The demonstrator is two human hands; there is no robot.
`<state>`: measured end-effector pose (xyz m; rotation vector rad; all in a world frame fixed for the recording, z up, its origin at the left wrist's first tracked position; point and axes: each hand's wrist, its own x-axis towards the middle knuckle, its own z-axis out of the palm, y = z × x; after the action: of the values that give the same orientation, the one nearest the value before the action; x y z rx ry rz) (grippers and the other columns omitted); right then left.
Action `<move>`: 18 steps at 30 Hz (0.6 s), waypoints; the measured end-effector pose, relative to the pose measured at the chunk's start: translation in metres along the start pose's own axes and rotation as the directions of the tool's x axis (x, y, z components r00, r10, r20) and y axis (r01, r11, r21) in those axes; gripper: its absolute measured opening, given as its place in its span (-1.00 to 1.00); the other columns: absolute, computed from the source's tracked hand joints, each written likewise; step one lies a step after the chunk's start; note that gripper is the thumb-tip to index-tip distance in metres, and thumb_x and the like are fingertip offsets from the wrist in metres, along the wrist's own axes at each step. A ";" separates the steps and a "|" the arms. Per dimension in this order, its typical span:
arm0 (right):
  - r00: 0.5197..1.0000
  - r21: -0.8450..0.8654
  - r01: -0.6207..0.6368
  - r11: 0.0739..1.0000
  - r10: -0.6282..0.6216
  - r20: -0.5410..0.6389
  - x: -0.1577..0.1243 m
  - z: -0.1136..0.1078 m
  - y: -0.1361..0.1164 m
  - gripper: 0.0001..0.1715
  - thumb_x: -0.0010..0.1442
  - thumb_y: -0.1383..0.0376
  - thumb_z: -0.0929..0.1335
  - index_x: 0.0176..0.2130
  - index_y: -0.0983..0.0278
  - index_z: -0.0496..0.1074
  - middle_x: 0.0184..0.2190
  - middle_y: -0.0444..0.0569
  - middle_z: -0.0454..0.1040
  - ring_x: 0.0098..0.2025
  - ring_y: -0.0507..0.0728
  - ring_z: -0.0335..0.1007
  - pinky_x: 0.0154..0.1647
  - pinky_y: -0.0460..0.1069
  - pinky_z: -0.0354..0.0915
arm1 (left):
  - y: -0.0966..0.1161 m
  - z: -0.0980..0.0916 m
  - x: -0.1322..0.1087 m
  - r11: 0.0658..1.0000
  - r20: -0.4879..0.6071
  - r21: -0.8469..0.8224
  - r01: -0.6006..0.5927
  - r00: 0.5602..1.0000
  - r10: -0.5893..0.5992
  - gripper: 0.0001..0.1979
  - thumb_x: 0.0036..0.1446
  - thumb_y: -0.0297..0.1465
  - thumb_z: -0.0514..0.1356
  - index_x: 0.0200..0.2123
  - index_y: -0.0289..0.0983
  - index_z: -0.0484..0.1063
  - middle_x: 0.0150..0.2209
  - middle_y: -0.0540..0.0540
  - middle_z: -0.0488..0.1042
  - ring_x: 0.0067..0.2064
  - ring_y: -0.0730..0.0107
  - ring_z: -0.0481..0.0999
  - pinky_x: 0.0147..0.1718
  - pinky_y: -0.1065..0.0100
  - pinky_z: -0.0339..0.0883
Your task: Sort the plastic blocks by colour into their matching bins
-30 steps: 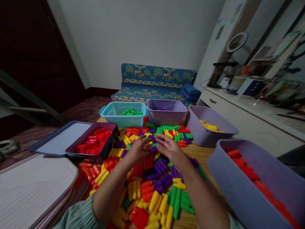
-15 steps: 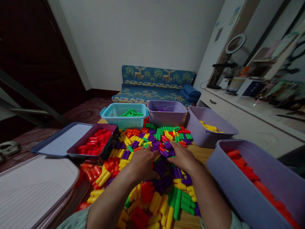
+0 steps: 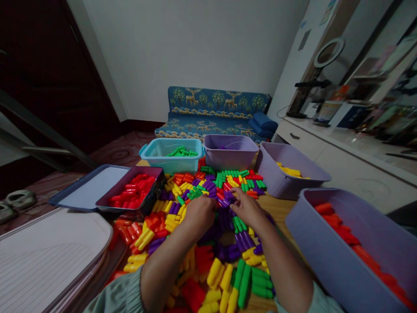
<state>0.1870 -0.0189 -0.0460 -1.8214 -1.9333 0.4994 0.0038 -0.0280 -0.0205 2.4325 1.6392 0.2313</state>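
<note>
A pile of finger-shaped plastic toy blocks (image 3: 177,221) in red, yellow, green, purple and orange covers the wooden table. My left hand (image 3: 201,213) is in the middle of the pile with its fingers curled down; what they close on is hidden behind the hand. Close by on the right, my right hand (image 3: 246,205) has its thumb and fingers bent but apart beside purple blocks (image 3: 226,199). Between my forearms lie more purple blocks (image 3: 228,252), and green blocks (image 3: 239,224) show just below my right hand.
Around the pile stand an open tin (image 3: 160,176) of red blocks, a light-blue bin (image 3: 172,163) with green ones, and purple bins (image 3: 231,158), (image 3: 276,184), (image 3: 304,221) with purple, yellow and orange-red pieces. A white folded board (image 3: 52,256) is at left; a sofa (image 3: 215,113) stands behind.
My left hand has gone from spread fingers to curled ones. The fingers of my right hand have bent inward. Some blocks between the hands have shifted, uncovering green ones and a patch of table.
</note>
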 end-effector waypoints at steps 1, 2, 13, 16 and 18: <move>1.000 0.032 0.002 0.999 -0.002 -0.006 0.000 0.001 0.000 -0.50 0.04 0.38 0.32 0.02 0.21 0.34 -0.36 -0.11 0.50 -0.36 0.07 0.40 -0.35 -0.09 0.18 | -0.005 -0.001 0.003 1.000 -0.015 -0.012 0.016 1.000 -0.016 -0.75 0.03 -0.49 0.08 -0.28 -0.20 0.54 -0.25 -0.17 0.52 -0.19 0.20 0.53 -0.25 0.30 0.35; 1.000 0.062 0.009 0.998 -0.008 -0.011 0.001 0.001 -0.001 -0.55 0.04 0.37 0.32 -0.02 0.23 0.37 -0.37 -0.11 0.49 -0.38 0.07 0.39 -0.35 -0.09 0.19 | -0.011 -0.003 0.005 0.999 -0.026 -0.023 0.028 0.999 -0.029 -0.76 0.03 -0.47 0.10 -0.28 -0.20 0.54 -0.24 -0.16 0.53 -0.17 0.19 0.53 -0.23 0.31 0.35; 1.000 -0.057 -0.014 0.998 0.014 -0.001 -0.004 -0.020 -0.017 -0.59 0.00 0.32 0.39 -0.09 0.20 0.46 -0.28 -0.10 0.53 -0.31 0.08 0.43 -0.34 -0.06 0.21 | -0.079 -0.013 0.017 0.993 -0.163 -0.067 0.094 0.981 -0.104 -0.53 0.00 -0.55 0.09 0.00 -0.17 0.47 0.03 -0.12 0.47 0.08 0.18 0.41 0.05 0.29 0.25; 0.988 -0.142 0.037 0.989 -0.014 0.154 -0.014 -0.030 -0.026 -0.57 -0.06 0.27 0.43 -0.12 0.12 0.48 -0.33 -0.16 0.54 -0.27 0.10 0.45 -0.34 -0.06 0.20 | -0.093 -0.003 0.021 0.993 -0.102 -0.118 0.026 0.994 -0.038 -0.46 -0.05 -0.59 0.10 0.06 -0.22 0.42 0.09 -0.13 0.42 0.11 0.20 0.39 0.10 0.30 0.20; 0.963 -0.187 0.108 0.976 -0.056 0.262 -0.022 -0.030 -0.034 -0.44 -0.13 0.23 0.47 -0.06 0.09 0.46 -0.25 -0.15 0.54 -0.18 0.14 0.45 -0.26 -0.04 0.22 | -0.097 -0.001 0.023 0.992 -0.104 -0.125 0.023 0.994 -0.036 -0.48 -0.01 -0.55 0.12 0.07 -0.23 0.41 0.07 -0.17 0.42 0.08 0.19 0.41 0.09 0.30 0.22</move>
<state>0.1755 -0.0445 -0.0037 -1.8630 -2.2968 0.5529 -0.0747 0.0283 -0.0433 2.3392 1.6493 0.4516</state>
